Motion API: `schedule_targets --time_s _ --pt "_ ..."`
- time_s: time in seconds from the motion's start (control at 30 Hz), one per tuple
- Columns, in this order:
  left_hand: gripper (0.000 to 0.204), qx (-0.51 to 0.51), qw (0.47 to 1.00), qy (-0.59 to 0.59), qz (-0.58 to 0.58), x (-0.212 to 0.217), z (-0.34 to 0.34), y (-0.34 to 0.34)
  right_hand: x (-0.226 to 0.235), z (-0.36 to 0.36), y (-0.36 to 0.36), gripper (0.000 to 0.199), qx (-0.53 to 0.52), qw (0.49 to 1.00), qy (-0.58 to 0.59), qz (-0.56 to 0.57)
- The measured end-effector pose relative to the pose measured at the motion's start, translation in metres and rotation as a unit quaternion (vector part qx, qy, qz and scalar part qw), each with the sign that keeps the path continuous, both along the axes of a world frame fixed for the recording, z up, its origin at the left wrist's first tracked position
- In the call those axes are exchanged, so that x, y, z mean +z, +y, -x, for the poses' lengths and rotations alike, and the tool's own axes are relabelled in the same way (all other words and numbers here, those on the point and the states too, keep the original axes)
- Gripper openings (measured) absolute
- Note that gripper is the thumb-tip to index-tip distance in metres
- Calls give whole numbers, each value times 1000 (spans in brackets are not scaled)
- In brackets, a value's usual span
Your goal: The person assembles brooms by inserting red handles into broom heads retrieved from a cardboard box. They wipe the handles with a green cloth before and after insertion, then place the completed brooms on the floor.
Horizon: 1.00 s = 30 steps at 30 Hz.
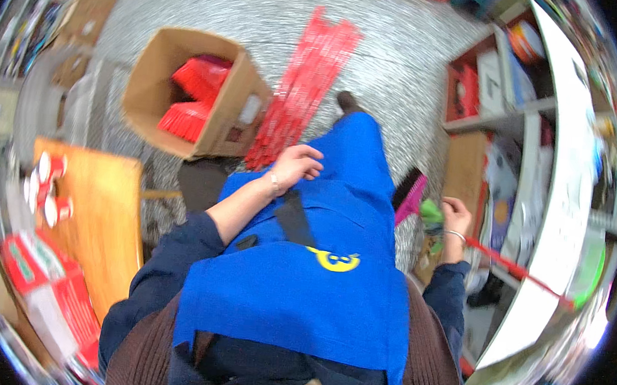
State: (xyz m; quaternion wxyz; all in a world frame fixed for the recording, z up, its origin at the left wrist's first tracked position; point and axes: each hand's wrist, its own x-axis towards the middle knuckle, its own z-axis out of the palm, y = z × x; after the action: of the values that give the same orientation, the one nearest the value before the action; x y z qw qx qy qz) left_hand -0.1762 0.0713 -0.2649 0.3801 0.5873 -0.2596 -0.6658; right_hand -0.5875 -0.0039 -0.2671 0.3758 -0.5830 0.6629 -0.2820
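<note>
My left hand (296, 167) rests above my lap over the blue apron (301, 280), its fingers loosely bent and somewhat apart, with nothing visible in them. Out to the right, my right hand (457, 217) is closed around what looks like a broom. Its red handle (511, 266) runs from beside my wrist toward the lower right. On the other side of the hand are a blurred green part (432, 215) and a magenta broom head (411, 201) with dark bristles. The hand hides the handle where it meets the head.
Ahead, a cardboard box (250, 107) holds red brush-like pieces (186, 122). Beside it a bundle of long red sticks (307, 82) lies on the grey floor. A wooden board (105, 211) with red-and-white rolls (57, 209) is at left. Shelving (502, 118) with a white top (554, 192) stands close at right.
</note>
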Motion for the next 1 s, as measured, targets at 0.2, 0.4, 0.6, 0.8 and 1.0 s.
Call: schedule_targets --time_s 0.2,0.4,0.6,0.8,1.0 --pt "27 65 996 -18 -51 -21 -12 20 49 -108 -84 13 89 984 -154 19" --pt "26 81 993 -50 -72 -53 -22 31 37 -229 -74 11 170 943 -251 -137" --pt "21 113 989 -82 -48 -92 -28 29 4 -280 -27 12 153 900 -290 -287" --pt "24 100 978 -56 -174 -144 -48 23 -13 -273 -49 14 97 899 -283 -320" --pt "23 69 964 -131 -222 -233 -82 -17 -40 -298 -74 9 47 865 -234 -442"
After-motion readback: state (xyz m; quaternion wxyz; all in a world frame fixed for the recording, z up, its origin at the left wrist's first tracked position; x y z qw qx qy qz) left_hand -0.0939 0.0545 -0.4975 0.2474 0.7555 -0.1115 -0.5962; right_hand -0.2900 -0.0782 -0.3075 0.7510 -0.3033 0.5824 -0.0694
